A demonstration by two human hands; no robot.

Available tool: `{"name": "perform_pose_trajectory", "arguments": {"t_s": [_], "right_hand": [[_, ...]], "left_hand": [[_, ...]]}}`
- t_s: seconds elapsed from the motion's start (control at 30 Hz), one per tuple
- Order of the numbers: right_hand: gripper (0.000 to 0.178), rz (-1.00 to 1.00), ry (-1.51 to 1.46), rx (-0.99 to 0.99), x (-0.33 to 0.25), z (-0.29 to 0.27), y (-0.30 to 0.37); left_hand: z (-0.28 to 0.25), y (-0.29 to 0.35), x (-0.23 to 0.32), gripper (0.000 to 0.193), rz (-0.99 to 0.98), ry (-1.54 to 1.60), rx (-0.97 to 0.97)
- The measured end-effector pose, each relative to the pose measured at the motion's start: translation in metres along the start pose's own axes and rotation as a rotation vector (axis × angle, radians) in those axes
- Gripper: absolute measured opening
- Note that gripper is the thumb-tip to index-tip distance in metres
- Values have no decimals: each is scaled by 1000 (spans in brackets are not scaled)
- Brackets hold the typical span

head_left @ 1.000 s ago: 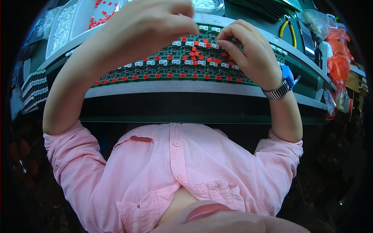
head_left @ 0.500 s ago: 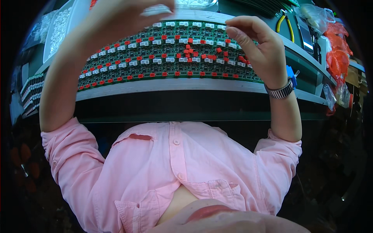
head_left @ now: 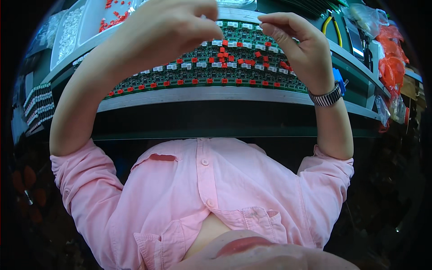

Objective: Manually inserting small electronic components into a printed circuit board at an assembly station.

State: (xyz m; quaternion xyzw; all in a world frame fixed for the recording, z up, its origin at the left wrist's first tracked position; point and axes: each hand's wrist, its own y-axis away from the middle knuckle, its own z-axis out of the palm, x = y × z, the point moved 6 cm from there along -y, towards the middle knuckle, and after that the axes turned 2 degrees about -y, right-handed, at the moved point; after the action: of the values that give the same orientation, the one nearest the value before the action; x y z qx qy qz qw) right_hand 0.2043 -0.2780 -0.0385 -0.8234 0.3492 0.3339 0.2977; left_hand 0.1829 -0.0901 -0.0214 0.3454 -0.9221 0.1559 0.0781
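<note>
Rows of green circuit boards (head_left: 198,74) lie side by side in a metal-edged frame, fitted with small white connectors and red ones. Several loose red connectors (head_left: 222,55) are scattered on top, right of centre. Over the boards' far left part, my left hand (head_left: 184,29) is closed, thumb and fingers brought together; what they hold, if anything, is hidden. My right hand (head_left: 301,47), with a striped watch band on its wrist, hovers at the boards' far right. Its thumb and index fingertips nearly meet, and anything between them is too small to name.
White connectors fill a tray (head_left: 60,56) at the far left, beside a white bin (head_left: 92,33) of red parts. A stack of boards (head_left: 38,108) stands at the left. Yellow-handled pliers (head_left: 338,33) and red plastic bags (head_left: 390,58) lie right. A metal rail (head_left: 180,100) runs along the front.
My left hand has moved to the right and curled its fingers, uncovering the bin of red parts. My right hand has stayed near the same spot, its fingertips slightly higher in view.
</note>
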Motion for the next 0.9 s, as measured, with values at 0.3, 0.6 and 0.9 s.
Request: {"name": "perform_pose_trajectory", "arguments": {"t_s": [0.3, 0.6, 0.9], "right_hand": [[21, -109, 77, 12, -7, 0, 4], [18, -160, 123, -40, -10, 2, 5], [19, -30, 117, -64, -12, 4, 3]], "left_hand": [[11, -12, 13, 7, 112, -141, -159], [19, -18, 11, 6, 60, -110, -283], [24, -18, 0, 5, 9, 210, -286]]}}
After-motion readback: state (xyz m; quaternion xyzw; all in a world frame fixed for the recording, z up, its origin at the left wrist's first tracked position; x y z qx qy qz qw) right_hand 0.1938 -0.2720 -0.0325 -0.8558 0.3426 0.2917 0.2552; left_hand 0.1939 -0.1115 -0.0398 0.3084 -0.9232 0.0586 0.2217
